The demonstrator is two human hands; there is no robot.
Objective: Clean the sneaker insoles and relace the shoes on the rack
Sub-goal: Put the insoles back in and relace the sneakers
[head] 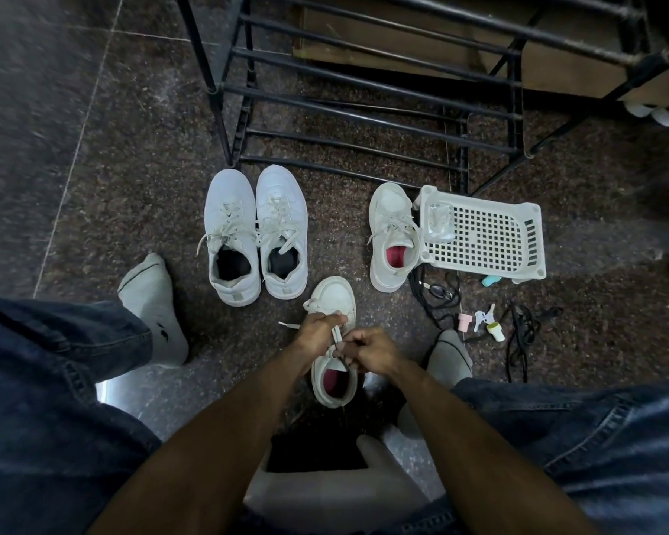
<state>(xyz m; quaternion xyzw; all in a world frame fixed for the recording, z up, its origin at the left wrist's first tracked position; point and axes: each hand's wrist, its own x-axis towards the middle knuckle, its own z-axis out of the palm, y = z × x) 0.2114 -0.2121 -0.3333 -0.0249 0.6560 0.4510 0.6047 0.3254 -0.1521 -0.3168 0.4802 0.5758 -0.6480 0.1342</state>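
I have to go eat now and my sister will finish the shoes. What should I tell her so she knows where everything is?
Left hand: pinching the white lace over the near sneaker.
Right hand: gripping the same lace, closer to the shoe's opening.
That sneaker sits on the floor between the feet, pink insole inside, lacing half done.
Its mate stands beside the white basket, laced, pink insole in.
The other white pair, with dark insoles, is laced and in front of the rack.
Left: finish this lace, then put all four shoes on the rack, which holds none yet.
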